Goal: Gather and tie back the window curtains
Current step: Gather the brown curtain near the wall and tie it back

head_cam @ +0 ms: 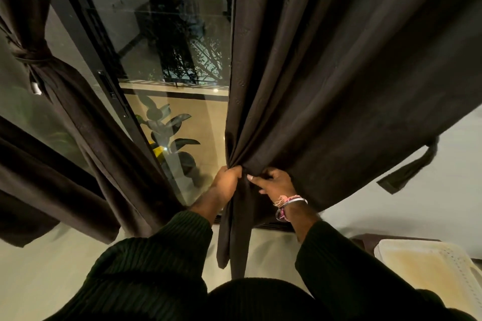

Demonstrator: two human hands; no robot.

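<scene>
A dark brown curtain [339, 73] hangs on the right of the window, its folds drawn together low down. My left hand [225, 181] grips the bunched fabric from the left. My right hand [273, 184], with bracelets on the wrist, pinches the same bunch from the right. Below my hands a narrow tail of the curtain hangs down. A brown tie-back strap [409, 172] dangles at the right, behind the curtain's far edge. The left curtain [86, 122] hangs gathered, bound by a tie-back knot [28, 56].
The glass window [167, 65] with a black frame [104, 68] stands between the curtains, a potted plant [169, 133] visible beyond it. A cream cushion [427, 266] lies at the lower right. Pale wall and floor [52, 268] surround me.
</scene>
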